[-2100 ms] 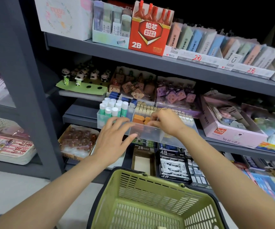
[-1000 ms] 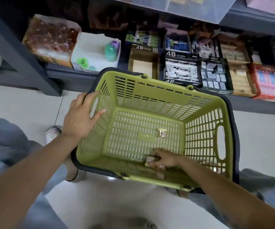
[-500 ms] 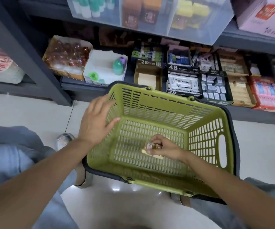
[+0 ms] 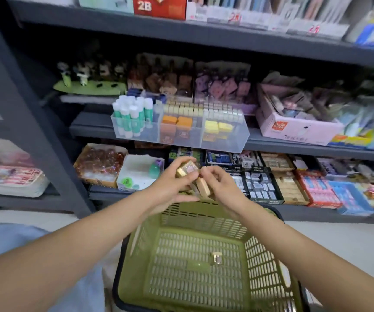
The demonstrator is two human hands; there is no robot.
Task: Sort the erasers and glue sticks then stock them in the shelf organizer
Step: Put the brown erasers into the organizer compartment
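Observation:
Both hands meet above the far rim of the green basket (image 4: 204, 212). My left hand (image 4: 170, 188) pinches a small tan wrapped eraser (image 4: 187, 168). My right hand (image 4: 221, 185) grips another tan eraser (image 4: 203, 186) just below it. One small eraser (image 4: 217, 258) lies on the basket floor. On the middle shelf stands the clear shelf organizer (image 4: 224, 140): glue sticks (image 4: 132, 115) with green labels on the left, orange erasers (image 4: 177, 122) in the middle, yellow erasers (image 4: 218, 128) on the right.
Dark grey shelves (image 4: 181, 32) hold many stationery boxes. A pink box (image 4: 294, 129) sits right of the organizer. Trays of erasers (image 4: 260, 183) and a white box (image 4: 136, 170) fill the lower shelf behind my hands. A shelf post (image 4: 31, 122) stands left.
My right hand lifted erasers out of the basket and rose to shelf height. My left hand left the basket rim and now pinches one eraser. The view tilted up toward the organizer.

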